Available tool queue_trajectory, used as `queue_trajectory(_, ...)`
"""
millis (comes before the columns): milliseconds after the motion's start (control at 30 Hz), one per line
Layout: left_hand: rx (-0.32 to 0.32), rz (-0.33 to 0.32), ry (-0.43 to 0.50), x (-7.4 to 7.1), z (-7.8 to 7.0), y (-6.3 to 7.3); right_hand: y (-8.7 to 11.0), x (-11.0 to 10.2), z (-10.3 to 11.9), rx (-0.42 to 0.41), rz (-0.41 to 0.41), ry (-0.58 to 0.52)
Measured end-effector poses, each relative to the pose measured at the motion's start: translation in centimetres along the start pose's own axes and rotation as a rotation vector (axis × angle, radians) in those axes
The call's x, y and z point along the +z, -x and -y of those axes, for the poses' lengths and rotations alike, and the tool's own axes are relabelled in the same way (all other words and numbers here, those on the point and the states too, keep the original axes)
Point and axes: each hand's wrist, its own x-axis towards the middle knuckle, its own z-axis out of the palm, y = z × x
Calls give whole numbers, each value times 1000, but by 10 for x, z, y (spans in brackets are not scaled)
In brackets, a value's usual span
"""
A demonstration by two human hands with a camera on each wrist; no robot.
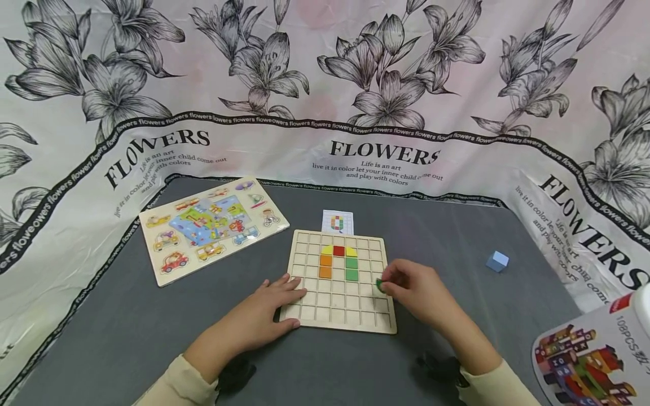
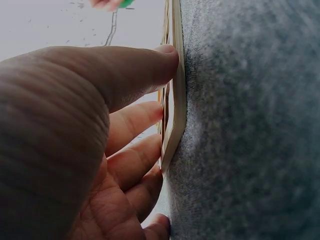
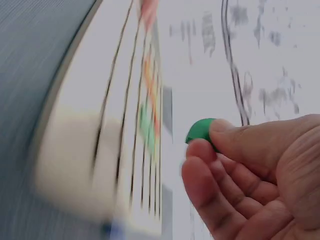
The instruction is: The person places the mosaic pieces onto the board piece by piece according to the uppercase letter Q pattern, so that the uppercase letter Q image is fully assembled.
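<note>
A wooden grid board (image 1: pixel 337 303) lies on the grey table in the head view. An arch of tiles sits in its upper cells: a red square (image 1: pixel 338 251) between two yellow corner pieces, orange squares (image 1: pixel 325 267) below on the left, green squares (image 1: pixel 351 269) on the right. My left hand (image 1: pixel 259 313) rests at the board's left edge, fingers extended, its thumb touching the near corner side. Over the board's right edge, my right hand (image 1: pixel 418 290) pinches a green rounded corner piece (image 3: pixel 200 131) between thumb and fingertips; in the right wrist view the piece is clear of the board.
Directly behind the board is a small pattern card (image 1: pixel 337 222) showing a coloured shape. A vehicle picture puzzle (image 1: pixel 167 248) lies at the back left. To the right are a light-blue cube (image 1: pixel 497 261) and a large white tub (image 1: pixel 599 355). Flower-printed cloth (image 1: pixel 284 146) rises behind the table.
</note>
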Motion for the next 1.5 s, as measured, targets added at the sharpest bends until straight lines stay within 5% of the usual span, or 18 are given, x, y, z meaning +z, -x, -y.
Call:
queue_trajectory(200, 18, 4, 11, 1, 0, -3, -45, 50, 33, -38, 121, -72)
queue_trajectory(500, 14, -6, -2, -3, -3, 0, -56, 82, 42, -66, 44, 19)
queue_trajectory(767, 12, -3, -5, -3, -1, 0, -54, 86, 42, -102, 4, 124)
queue_trajectory(1300, 13, -14, -2, -4, -5, 0, -54, 86, 44, -90, -6, 153)
queue_trajectory(1500, -6, -2, 2, -2, -5, 0, -49, 61, 32, -100, -43, 102)
